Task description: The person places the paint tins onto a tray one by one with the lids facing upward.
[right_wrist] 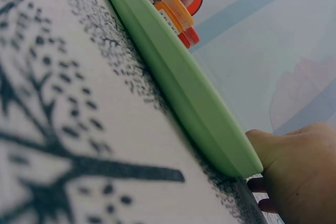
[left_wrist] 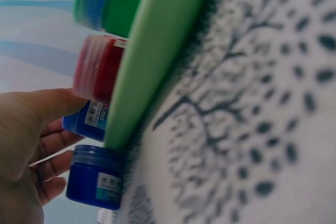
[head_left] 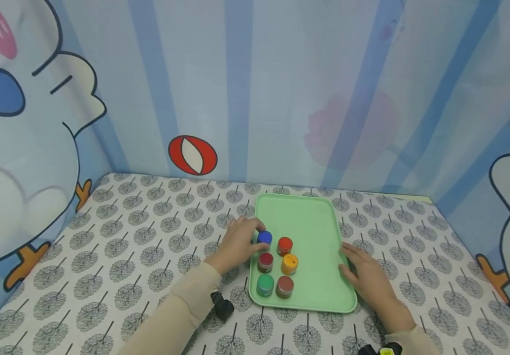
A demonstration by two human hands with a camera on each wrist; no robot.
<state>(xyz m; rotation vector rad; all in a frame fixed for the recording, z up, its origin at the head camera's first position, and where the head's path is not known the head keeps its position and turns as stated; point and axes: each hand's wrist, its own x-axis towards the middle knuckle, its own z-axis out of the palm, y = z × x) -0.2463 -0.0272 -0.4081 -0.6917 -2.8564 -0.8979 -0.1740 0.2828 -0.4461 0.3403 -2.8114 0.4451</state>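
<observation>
A light green tray (head_left: 319, 231) carries several small paint jars. With thumb and fingers my left hand (head_left: 237, 241) grips a blue paint jar (head_left: 264, 238) near the tray's left rim. A second blue paint jar (left_wrist: 94, 177) stands outside the tray on the cloth, hidden by the hand in the head view. Nearer me in the tray are a dark red jar (head_left: 265, 262) and a green jar (head_left: 265, 285). Beside these stand a red jar (head_left: 285, 245), an orange jar (head_left: 289, 264) and a brownish-red jar (head_left: 284, 287). My right hand (head_left: 370, 281) holds the tray's right rim, thumb above and fingers lower.
The table is covered by a white cloth (head_left: 117, 271) with a dark tree print. Behind and beside it hangs a blue striped curtain (head_left: 272, 98) with cartoon figures. A black wrist camera (head_left: 222, 305) sits under the left wrist.
</observation>
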